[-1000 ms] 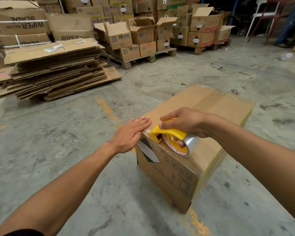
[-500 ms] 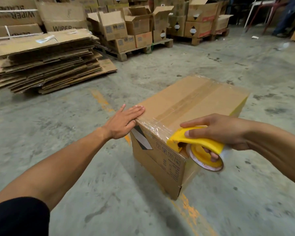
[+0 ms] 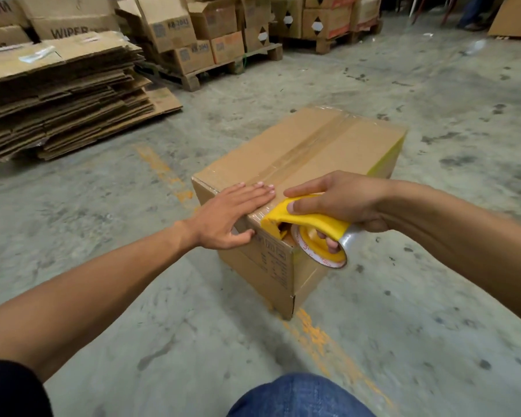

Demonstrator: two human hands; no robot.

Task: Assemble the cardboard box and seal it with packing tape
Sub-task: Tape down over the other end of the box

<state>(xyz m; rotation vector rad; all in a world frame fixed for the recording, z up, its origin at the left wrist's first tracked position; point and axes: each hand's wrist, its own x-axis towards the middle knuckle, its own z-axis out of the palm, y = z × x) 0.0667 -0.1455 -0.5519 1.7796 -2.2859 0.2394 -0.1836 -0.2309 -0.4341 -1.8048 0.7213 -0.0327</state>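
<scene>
Both hands are on the near end of the cardboard box [image 3: 307, 164], which sits on the concrete floor [image 3: 433, 296] straddling a worn orange floor line [image 3: 322, 335]. My left hand [image 3: 226, 215] lies flat with its fingers straight and together, palm pressing the top at the near left corner, thumb hooked over the edge onto the front face. My right hand [image 3: 343, 200] grips the yellow tape dispenser [image 3: 307, 224]: forefinger laid along the top of the handle, the other fingers curled through the core of the clear tape roll [image 3: 328, 251]. The dispenser's nose sits against the near top edge of the box, just beside my left fingertips, and the roll hangs in front of the near face.

Nearest me, a denim-clad knee [image 3: 298, 395] shows at the bottom edge of the view.

A strip of clear packing tape [image 3: 307, 145] runs along the centre seam of the closed top flaps to the far edge. The box's right side shows a yellow band [image 3: 388, 158].

I see bare floor all round the box, with wide room to the right and on the near side. Farther left lies a stack of flattened cartons [image 3: 60, 94]. Beyond it wooden pallets [image 3: 214, 70] carry boxes, several with open flaps [image 3: 169, 28].
</scene>
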